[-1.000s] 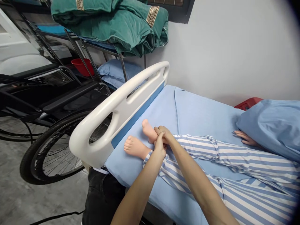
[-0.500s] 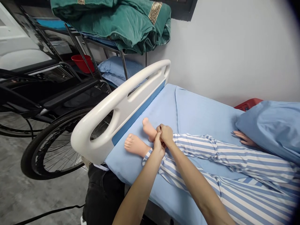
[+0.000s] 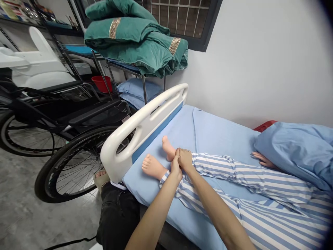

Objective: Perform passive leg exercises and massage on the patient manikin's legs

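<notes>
A manikin in blue-and-white striped trousers (image 3: 241,170) lies on a bed with a light blue sheet (image 3: 215,130). Its smooth near foot (image 3: 154,166) and far foot (image 3: 169,149) are bare. My right hand (image 3: 184,158) is wrapped over the far ankle, right at the trouser cuff. From the near side my left hand (image 3: 176,169) closes around the same ankle, its thumb meeting the right hand's fingers. Both hands hide the ankle itself, and the left fingers are mostly out of sight. The near foot lies untouched beside my left forearm.
A white footboard (image 3: 117,139) rises beyond the feet. A black wheelchair (image 3: 75,156) stands left of it. Green folded quilts (image 3: 137,45) lie on a rack by the wall. A blue cover (image 3: 299,149) partly hides the manikin's hand (image 3: 264,160).
The view has tilted upward and shows more of the window and quilts. My right hand's fingers lie flatter over the ankle than before. Both hands remain at the same ankle.
</notes>
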Action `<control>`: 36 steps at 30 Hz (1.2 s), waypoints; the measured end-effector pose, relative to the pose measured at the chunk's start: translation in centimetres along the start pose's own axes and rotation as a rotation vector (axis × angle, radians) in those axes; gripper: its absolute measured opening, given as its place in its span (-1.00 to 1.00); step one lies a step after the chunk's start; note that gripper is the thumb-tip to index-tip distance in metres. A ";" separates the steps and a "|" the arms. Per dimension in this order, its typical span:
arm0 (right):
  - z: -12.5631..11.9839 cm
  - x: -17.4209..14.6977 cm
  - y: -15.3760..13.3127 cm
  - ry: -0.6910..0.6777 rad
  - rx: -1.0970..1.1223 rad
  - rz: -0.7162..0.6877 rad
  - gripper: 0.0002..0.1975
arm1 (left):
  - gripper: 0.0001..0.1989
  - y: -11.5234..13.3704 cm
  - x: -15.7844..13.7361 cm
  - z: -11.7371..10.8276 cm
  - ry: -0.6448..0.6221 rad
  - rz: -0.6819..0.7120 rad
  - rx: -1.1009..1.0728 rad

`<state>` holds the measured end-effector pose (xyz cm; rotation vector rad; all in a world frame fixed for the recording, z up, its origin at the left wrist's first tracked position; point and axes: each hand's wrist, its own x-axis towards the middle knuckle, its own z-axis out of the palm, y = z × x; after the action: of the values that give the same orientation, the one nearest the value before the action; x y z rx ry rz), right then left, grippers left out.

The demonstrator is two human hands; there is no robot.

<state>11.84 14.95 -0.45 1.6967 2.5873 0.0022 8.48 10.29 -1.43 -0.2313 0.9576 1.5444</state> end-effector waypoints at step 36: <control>-0.6 -4.5 -5.4 -0.234 0.539 -0.025 -0.53 | -0.76 3.3 -7.2 -12.1 -0.108 -0.076 0.311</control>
<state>8.67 8.64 0.15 1.6648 2.5701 -0.9108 2.72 -2.90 -3.11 0.0362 1.0748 1.3044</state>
